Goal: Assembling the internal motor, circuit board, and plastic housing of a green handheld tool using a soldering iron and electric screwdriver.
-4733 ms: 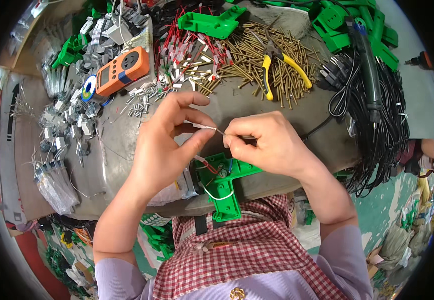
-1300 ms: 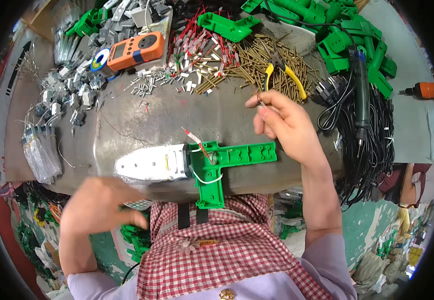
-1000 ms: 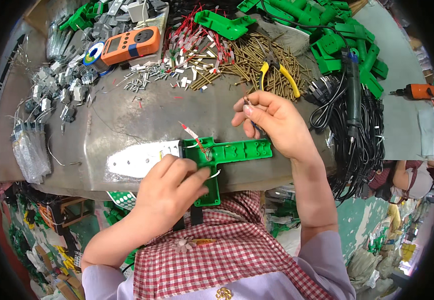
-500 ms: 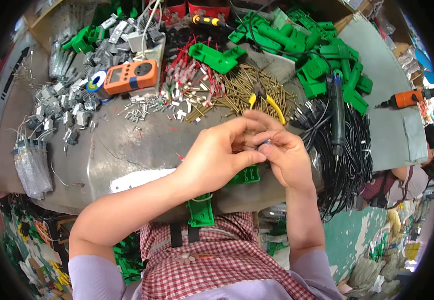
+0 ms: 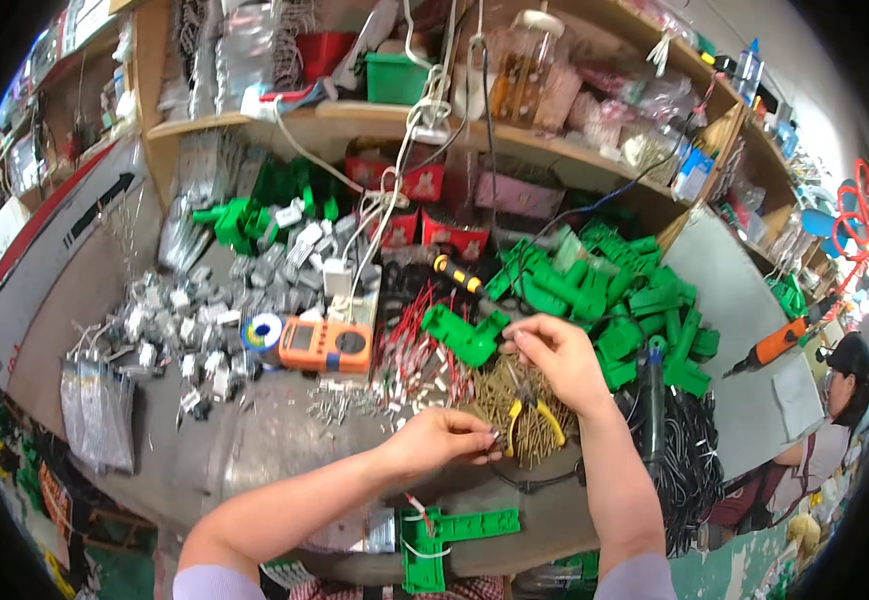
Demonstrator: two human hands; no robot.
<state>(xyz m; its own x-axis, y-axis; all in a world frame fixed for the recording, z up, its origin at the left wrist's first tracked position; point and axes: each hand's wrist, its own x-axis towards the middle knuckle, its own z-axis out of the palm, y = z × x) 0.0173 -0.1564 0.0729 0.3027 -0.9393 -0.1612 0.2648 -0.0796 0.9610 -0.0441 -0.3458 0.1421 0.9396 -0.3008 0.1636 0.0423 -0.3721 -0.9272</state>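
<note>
My left hand (image 5: 442, 438) is closed in a pinch on a small dark-and-pale piece (image 5: 496, 437), too small to name, above the near edge of a screw pile (image 5: 500, 390). A thin black cable (image 5: 535, 487) curves below those fingertips toward my right forearm. Higher up, my right hand (image 5: 558, 360) has its thumb and forefinger drawn together beside a green plastic housing part (image 5: 470, 337); what they hold, if anything, is hidden. Yellow-handled pliers (image 5: 553, 425) lie on the screws between my hands. Nearest me are green housing pieces (image 5: 475, 525) with red and white wires.
An orange multimeter (image 5: 325, 345) and a solder spool (image 5: 262, 332) stand left of centre, beside heaped grey switch-like parts (image 5: 225, 300). Green housings (image 5: 645, 300) pile up at back right, above black cables (image 5: 690, 430). A person (image 5: 840, 400) sits at far right.
My hands have come apart: the right has moved up and away toward the green housing part, the left stays lower with its small piece. The view has tilted up, showing shelves.
</note>
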